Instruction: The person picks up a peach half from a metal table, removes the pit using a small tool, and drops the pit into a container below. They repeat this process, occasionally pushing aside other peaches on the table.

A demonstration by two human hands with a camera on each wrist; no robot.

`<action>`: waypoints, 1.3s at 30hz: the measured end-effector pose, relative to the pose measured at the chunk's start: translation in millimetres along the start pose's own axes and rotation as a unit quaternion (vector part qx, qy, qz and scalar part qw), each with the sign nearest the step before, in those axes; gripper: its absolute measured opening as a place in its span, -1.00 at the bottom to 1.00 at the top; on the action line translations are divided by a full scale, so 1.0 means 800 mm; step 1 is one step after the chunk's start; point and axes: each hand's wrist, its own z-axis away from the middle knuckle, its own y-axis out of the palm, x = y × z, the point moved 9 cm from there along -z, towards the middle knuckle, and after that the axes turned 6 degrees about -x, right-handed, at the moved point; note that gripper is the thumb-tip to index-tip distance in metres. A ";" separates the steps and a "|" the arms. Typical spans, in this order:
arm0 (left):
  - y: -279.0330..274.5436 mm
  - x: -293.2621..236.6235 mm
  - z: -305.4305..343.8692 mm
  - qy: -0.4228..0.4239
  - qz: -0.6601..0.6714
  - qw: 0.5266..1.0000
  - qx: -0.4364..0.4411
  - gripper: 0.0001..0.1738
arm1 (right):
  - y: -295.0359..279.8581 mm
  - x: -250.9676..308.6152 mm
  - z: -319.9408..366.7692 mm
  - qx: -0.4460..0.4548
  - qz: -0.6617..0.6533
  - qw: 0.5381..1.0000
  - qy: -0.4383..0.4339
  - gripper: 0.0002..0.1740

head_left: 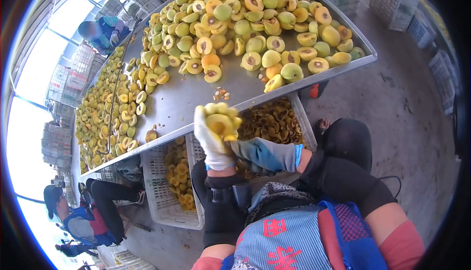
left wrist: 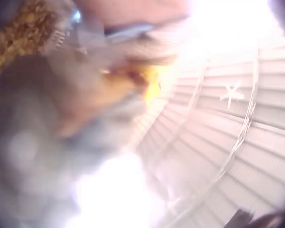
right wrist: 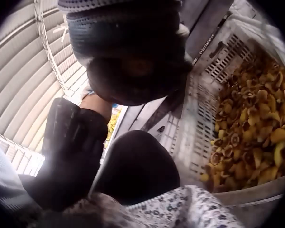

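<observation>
In a white glove, my left hand grips a yellow peach half, its stained fingers curled over the far side. The left wrist view is badly blurred, with yellow fruit showing beside the glove. My right hand, in a grey-and-blue glove, is close against the base of the left hand. Dark in the right wrist view, the right glove has curled fingers; I cannot tell what they hold. Both hands are in front of the metal table's near edge.
Halved peaches are heaped on the metal table, and a few stone pieces lie near its edge. White crates of orange-brown fruit pieces stand below. Other people are at the left; stacked crates stand at the back right.
</observation>
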 end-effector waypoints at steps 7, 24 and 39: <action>-0.139 -0.208 0.047 0.294 -0.417 0.788 -0.346 -0.55 | -0.051 0.010 0.013 -0.234 0.313 0.911 -0.132 -0.54; -0.027 -0.034 -0.235 0.096 -0.630 0.770 0.028 -0.49 | -0.091 0.062 0.021 -0.368 0.258 0.867 -0.217 -0.55; 0.043 -0.004 0.007 0.090 -0.173 0.981 -0.027 -0.57 | -0.070 0.055 -0.009 -0.280 0.011 0.909 -0.308 -0.44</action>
